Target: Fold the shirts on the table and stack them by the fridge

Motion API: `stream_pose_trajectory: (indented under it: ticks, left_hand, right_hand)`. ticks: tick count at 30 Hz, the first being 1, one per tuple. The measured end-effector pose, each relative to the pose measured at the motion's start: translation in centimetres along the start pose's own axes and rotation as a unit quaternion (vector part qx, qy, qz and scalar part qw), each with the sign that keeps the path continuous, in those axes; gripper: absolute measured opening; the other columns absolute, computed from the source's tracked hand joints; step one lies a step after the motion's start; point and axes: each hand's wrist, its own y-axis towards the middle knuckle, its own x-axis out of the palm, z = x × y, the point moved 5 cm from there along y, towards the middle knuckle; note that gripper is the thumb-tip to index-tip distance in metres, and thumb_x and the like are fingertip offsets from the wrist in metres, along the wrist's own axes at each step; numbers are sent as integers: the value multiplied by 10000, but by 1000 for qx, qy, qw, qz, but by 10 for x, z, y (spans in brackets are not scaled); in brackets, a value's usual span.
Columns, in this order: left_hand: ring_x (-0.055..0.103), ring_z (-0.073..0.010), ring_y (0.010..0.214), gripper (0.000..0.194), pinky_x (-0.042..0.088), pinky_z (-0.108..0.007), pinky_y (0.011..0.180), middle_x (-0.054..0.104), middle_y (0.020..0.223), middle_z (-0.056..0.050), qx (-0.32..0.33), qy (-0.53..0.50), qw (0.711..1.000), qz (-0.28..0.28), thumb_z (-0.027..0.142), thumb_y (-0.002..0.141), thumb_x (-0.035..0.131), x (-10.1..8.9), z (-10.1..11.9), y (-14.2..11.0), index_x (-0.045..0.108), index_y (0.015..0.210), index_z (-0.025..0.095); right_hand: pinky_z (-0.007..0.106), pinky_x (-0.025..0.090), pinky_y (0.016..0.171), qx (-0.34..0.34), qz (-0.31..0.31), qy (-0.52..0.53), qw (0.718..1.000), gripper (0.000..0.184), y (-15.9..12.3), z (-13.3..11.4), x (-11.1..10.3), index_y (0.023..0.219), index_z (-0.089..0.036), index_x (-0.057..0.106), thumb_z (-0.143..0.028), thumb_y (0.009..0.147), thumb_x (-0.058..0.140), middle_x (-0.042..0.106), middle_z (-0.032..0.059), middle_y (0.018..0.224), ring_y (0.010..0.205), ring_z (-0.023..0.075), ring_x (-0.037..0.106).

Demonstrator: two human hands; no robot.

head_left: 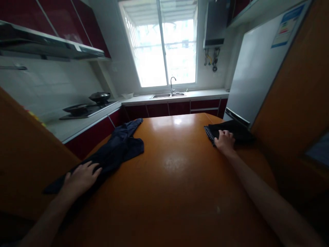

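A dark navy garment (113,151) lies loosely spread along the left side of the wooden table (174,192), with two ends splayed apart at its far end. On its near part rests my left hand (81,176), fingers spread and palm down. At the table's right side is a folded black garment (241,132), with pale edging along its left edge. My right hand (225,141) touches the left part of this folded garment from above, its fingers apart and slightly bent. Neither garment's exact kind can be made out.
Beyond the table, a counter carries a sink (168,95) with a tap under a bright window. Two pans (99,97) sit on the stove at left, below a range hood (51,46). A refrigerator (257,68) stands close behind the table's right side.
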Motion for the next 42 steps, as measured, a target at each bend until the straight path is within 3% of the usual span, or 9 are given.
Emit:
stream_pose_trajectory:
  ticks: [6,10,12,15,22,28,33,38,42]
  left_hand:
    - [678,-291,1107,356,484,-376,1010,738,1152,-64,142,-152,978,14,470,847,474,1,132,-15,703,1006,248]
    - [690,-269,1062,325,514,-377,986,749,1086,-60,201,-242,949,-26,433,875,475,20,208,-25,710,997,243]
    - [686,-264,1059,301,515,-399,992,740,1092,-70,227,-276,934,-33,397,893,494,32,236,-31,703,1040,238]
    - [622,-267,1195,378,474,-438,1062,659,1282,-91,282,-320,904,-28,359,910,565,45,267,-44,625,1265,244]
    - [458,-314,1359,987,376,-486,1154,467,1486,-110,391,-325,853,-115,404,718,866,71,307,-93,338,1548,337]
    - [517,-298,1247,652,426,-474,1090,522,1330,-122,309,-349,884,-29,346,823,762,90,334,-89,512,1421,276]
    - [584,-266,1107,199,457,-417,1003,632,1167,-109,344,-355,869,-35,289,946,569,88,360,-69,678,1097,217]
    - [629,-204,853,294,503,-324,786,681,897,-62,243,-466,844,-108,377,1008,435,69,356,-46,654,977,183]
    - [670,-203,823,422,529,-300,710,715,905,-71,185,-518,789,-275,514,1007,438,57,358,-36,677,1005,167]
  right_hand:
    - [537,322,926,26,24,36,999,162,12,30,-9,896,-161,679,-192,910,520,655,244,1073,1106,348,545]
    - [413,415,870,-29,-11,103,994,200,2,-2,-11,930,-169,690,-266,916,514,695,173,1039,968,280,615]
    - [349,451,804,-91,-99,195,972,186,-18,-37,-11,864,-189,686,-316,894,553,705,87,900,857,235,617]
    - [278,452,675,-169,-317,337,871,248,-65,-96,-12,784,-182,668,-411,865,618,645,8,742,733,178,568]
    - [246,489,646,28,-363,535,763,248,-91,-122,-23,821,-203,701,-425,748,786,692,-2,781,720,166,629]
    - [300,575,754,197,-361,627,661,237,-87,-111,-5,968,-220,703,-333,769,767,763,37,902,802,205,721]
    - [323,588,843,211,-330,626,675,148,-66,-85,4,1007,-251,693,-284,869,653,774,19,973,893,204,739]
    - [264,590,777,247,-258,620,698,91,-42,-51,14,946,-245,690,-224,870,644,771,0,924,834,168,731]
    - [272,589,705,253,-253,612,706,91,-37,-44,20,933,-224,688,-246,905,605,760,19,858,760,179,715]
